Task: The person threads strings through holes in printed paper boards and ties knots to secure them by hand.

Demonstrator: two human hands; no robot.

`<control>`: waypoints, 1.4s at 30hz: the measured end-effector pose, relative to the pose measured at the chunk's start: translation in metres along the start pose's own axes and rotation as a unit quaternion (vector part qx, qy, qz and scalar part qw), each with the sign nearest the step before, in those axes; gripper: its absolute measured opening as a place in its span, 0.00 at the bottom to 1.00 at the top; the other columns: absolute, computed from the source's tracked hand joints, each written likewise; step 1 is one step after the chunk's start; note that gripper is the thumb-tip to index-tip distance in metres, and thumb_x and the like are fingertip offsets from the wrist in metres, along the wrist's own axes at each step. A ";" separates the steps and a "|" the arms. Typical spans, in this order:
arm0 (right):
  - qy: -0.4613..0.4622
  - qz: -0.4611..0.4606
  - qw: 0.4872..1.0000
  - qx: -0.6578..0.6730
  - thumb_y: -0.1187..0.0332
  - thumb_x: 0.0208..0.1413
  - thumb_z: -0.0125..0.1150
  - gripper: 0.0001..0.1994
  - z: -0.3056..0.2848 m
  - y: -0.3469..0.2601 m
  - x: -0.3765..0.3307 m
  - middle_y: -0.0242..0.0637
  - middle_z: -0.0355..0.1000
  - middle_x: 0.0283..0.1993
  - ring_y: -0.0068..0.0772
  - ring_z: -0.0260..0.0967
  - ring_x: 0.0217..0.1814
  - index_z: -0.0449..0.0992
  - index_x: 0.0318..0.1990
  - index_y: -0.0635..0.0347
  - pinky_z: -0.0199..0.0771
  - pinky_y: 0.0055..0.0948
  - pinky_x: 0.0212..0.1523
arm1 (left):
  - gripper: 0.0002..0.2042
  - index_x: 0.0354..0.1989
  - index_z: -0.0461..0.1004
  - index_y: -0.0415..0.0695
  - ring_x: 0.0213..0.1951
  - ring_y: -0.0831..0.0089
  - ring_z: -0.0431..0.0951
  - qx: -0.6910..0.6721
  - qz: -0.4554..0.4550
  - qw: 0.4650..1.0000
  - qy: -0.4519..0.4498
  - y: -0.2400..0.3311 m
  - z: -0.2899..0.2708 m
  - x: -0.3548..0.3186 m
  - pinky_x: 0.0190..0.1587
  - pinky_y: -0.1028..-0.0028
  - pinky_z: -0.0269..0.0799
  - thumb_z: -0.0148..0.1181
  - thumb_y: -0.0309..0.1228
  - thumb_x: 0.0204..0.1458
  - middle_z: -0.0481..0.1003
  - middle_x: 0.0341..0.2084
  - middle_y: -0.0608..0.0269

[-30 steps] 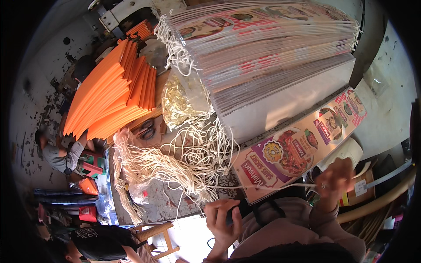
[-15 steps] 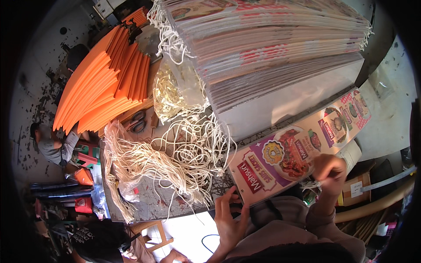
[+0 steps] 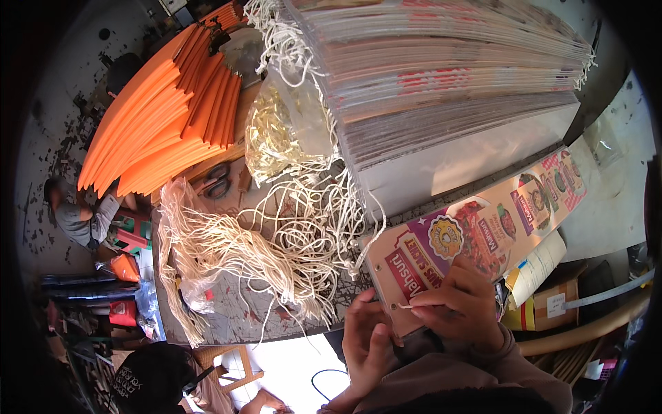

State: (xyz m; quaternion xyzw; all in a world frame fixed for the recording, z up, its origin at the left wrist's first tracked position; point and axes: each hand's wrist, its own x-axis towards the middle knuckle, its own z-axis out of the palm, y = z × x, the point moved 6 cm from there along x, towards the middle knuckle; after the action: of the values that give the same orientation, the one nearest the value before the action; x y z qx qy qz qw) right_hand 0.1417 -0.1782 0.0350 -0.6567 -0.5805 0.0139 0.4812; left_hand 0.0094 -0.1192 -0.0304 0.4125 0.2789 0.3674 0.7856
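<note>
Here the right hand [image 3: 458, 303] lies on the near end of a long printed card [image 3: 483, 224], its fingers curled together and pinching a short piece of white string [image 3: 405, 305] against the card's lower corner. The left hand [image 3: 369, 338] sits just beside it, under the same corner, with its fingers bent up against the card's edge; whether it grips the card or only steadies it cannot be told from this angle. The two hands nearly touch at the string.

The card slants up toward the right, from the hands near the bottom middle toward the right rim, and it rests on the edge of a worn table [image 3: 234, 314]. Just behind it stands a tall stack of similar cards [image 3: 441, 76], leaning and fanned, with string ends hanging from its far left and right corners. A loose heap of cut white strings [image 3: 276, 241] spreads over the table to the left of the hands, and a clear bag of yellowish strings [image 3: 276, 134] lies beyond the heap, against the stack. A pair of scissors [image 3: 219, 186] lies near the bag. Farther left is a pile of orange sheets [image 3: 158, 117]. At the left rim, well apart, another person [image 3: 79, 214] crouches on the floor.
</note>
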 end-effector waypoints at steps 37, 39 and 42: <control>-0.094 -0.043 0.993 -0.063 0.71 0.37 0.66 0.10 0.017 -0.008 0.006 0.26 0.60 0.21 0.27 0.61 0.23 0.71 0.29 0.54 0.60 0.29 0.21 | 0.06 0.41 0.62 0.39 0.33 0.79 0.68 0.120 -0.020 0.992 -0.041 -0.019 -0.008 0.007 0.34 0.78 0.67 0.41 0.23 0.57 0.68 0.34 0.60; -0.089 -0.020 0.995 -0.039 0.71 0.37 0.66 0.10 0.011 -0.007 0.006 0.27 0.62 0.21 0.29 0.62 0.22 0.71 0.28 0.55 0.61 0.30 0.21 | 0.05 0.40 0.62 0.39 0.36 0.76 0.69 0.275 0.109 0.955 -0.037 -0.003 -0.004 0.010 0.37 0.77 0.67 0.42 0.23 0.56 0.69 0.35 0.57; -0.097 0.022 0.995 0.000 0.70 0.37 0.66 0.10 0.005 -0.005 0.003 0.29 0.64 0.20 0.31 0.65 0.21 0.71 0.27 0.56 0.63 0.31 0.20 | 0.04 0.38 0.62 0.39 0.41 0.69 0.70 0.235 0.220 0.947 0.006 0.005 -0.001 0.001 0.42 0.73 0.68 0.44 0.24 0.55 0.69 0.38 0.51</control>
State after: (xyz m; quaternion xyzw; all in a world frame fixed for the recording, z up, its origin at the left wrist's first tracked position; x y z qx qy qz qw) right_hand 0.1363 -0.1740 0.0371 -0.6651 -0.6096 0.0881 0.4222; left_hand 0.0079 -0.1160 -0.0266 0.6341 0.2642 0.4575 0.5646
